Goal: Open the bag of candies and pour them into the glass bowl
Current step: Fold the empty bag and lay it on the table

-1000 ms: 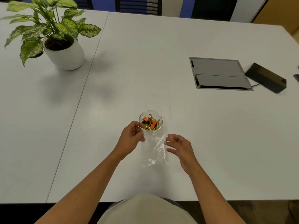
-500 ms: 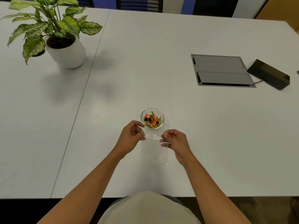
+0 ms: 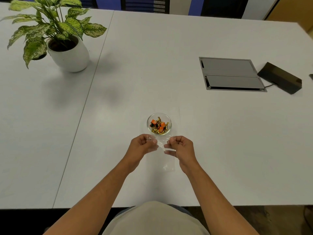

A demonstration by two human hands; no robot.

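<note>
A small glass bowl (image 3: 159, 115) stands on the white table and holds several orange and gold wrapped candies (image 3: 158, 126). Just in front of it lies a clear plastic bag (image 3: 166, 164), see-through with no candies visible inside. My left hand (image 3: 141, 147) pinches the bag's top edge at its left corner. My right hand (image 3: 182, 147) pinches the same top edge at the right. Both hands sit close together, a little nearer to me than the bowl.
A potted plant in a white pot (image 3: 69, 53) stands at the far left. A grey cable hatch (image 3: 231, 73) is set into the table at the right, with a black device (image 3: 280, 78) beside it. The table's front edge (image 3: 254, 205) runs close to my body.
My right hand, open beside the bag a second ago, has closed on the bag's top edge. Both hands have drawn closer together along that edge.
</note>
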